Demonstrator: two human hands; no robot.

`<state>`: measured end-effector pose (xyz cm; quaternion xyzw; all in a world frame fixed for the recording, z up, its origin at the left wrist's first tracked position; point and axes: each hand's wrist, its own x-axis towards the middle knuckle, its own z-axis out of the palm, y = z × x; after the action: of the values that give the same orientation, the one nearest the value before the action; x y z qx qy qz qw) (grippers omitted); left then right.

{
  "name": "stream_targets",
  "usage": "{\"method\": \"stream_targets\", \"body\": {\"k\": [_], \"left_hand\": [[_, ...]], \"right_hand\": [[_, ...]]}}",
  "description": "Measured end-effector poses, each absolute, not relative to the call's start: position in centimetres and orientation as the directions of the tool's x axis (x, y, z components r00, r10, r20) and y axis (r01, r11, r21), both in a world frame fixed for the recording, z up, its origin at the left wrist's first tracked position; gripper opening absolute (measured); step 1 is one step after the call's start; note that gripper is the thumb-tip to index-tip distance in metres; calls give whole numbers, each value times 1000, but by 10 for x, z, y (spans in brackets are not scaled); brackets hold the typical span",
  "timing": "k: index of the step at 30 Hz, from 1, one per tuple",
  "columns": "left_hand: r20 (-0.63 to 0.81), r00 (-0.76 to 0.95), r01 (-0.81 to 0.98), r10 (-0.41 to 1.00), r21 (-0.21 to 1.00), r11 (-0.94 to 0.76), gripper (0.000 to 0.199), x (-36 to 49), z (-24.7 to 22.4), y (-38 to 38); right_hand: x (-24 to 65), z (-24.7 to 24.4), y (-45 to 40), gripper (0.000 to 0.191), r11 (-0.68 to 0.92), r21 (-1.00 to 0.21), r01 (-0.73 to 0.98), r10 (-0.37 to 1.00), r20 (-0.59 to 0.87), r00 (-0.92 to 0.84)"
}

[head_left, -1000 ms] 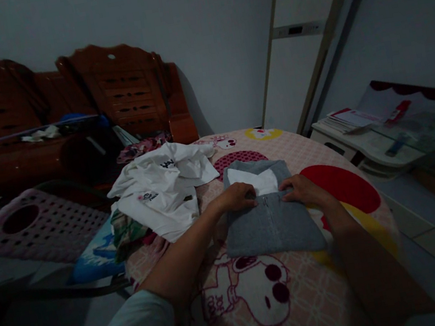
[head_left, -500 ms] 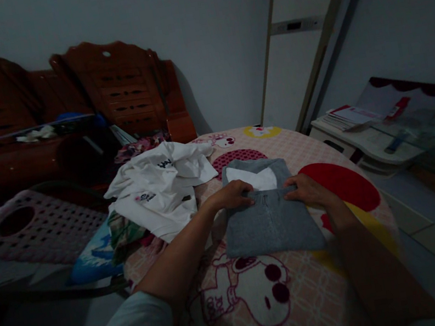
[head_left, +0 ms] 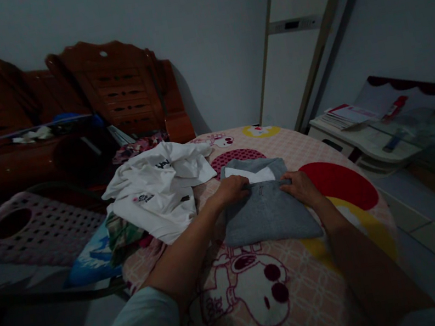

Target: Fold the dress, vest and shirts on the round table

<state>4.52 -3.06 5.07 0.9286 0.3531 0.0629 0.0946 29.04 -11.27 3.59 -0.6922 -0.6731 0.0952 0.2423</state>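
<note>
A grey garment with a white patch [head_left: 270,212] lies folded into a rough rectangle on the round table's patterned cloth [head_left: 310,292]. My left hand [head_left: 233,189] pinches the upper left corner of its folded-over edge. At the matching right corner, my right hand [head_left: 302,188] has its thumb and fingers closed on the same edge. The white area shows just beyond that edge, between the hands. Left of the garment lies a crumpled white shirt [head_left: 159,189] with small dark prints, and neither hand touches it.
Wooden chairs [head_left: 117,90] with items on them stand against the back wall. A pink woven seat [head_left: 45,228] is at the left by the table. To the right, a low cabinet [head_left: 346,133] holds papers. A tall white appliance [head_left: 289,67] stands behind.
Both hands have carried the grey garment's folded edge slightly away from me, covering more of the white area. The garment's near edge has shifted farther from me too.
</note>
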Motion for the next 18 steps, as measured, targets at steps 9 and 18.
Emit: {"method": "stream_targets", "body": {"k": [9,18], "left_hand": [[284,801,432,527,335,-837,29,62,47,-57],[164,837,458,522,313,-832,55,69,7,-57]], "right_hand": [[280,17,-107,31,363,-259,895,830,526,-184],[284,-27,-93,40,417,-417,808,881,405,-245]]}}
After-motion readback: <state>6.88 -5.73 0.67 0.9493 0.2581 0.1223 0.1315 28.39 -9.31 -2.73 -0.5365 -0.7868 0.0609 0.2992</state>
